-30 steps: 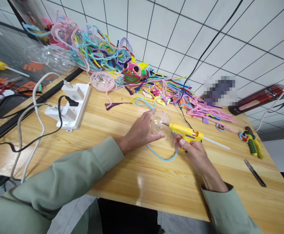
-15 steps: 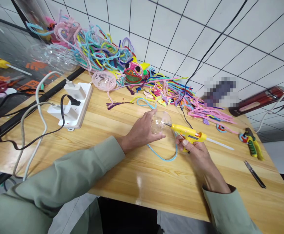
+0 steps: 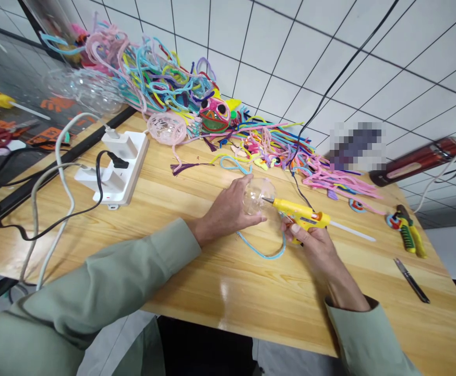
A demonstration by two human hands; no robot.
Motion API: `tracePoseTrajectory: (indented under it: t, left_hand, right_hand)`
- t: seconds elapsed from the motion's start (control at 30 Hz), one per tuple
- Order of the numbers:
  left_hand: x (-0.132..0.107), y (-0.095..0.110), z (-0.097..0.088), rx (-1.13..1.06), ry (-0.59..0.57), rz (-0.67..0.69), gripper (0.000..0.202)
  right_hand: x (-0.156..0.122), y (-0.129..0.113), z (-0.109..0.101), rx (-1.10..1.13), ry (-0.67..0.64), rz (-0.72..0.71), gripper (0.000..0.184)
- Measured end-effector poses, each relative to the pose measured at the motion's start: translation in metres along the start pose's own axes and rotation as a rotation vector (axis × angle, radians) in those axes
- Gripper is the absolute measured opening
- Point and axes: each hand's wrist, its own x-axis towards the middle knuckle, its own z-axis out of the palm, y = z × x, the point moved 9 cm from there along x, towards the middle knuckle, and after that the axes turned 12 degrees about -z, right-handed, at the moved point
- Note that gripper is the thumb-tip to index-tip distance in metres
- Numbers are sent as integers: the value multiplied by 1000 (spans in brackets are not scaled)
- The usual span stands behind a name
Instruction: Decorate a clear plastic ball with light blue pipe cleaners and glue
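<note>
My left hand (image 3: 228,211) cups a clear plastic ball (image 3: 258,194) against the wooden table (image 3: 196,271), fingers wrapped round its left side. My right hand (image 3: 312,244) grips a yellow glue gun (image 3: 300,215) by its handle, with the nozzle touching the ball's right side. A white glue stick pokes out of the gun's back end. A light blue pipe cleaner (image 3: 262,251) curves on the table just below the ball and between both hands.
A big heap of coloured pipe cleaners (image 3: 165,89) lies along the far edge, with a pink ball (image 3: 166,128) and a pink-faced figure (image 3: 214,115). A white power strip (image 3: 114,167) with cables sits left. Pliers (image 3: 408,235) and a dark blade (image 3: 411,280) lie right.
Almost nothing differs. The glue gun and my right hand have shifted slightly while the nozzle stays on the clear ball; my left hand keeps its hold.
</note>
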Motion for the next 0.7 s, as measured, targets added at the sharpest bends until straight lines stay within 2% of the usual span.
tracePoseTrajectory:
  t: [0.3,0.43,0.7]
  left_hand:
    - [0,-2,-1,-19,6,-32,105]
    - [1,-2,-4,-15,31,-61,106]
    - [2,-2,-7,-4,46,-88,103]
  right_hand:
    - [-3,0,-9,47,14,-4,41]
    - [-4,3,-8,0,-28,-5,39]
    - [-2,1,-5,-17,-5,-8,43]
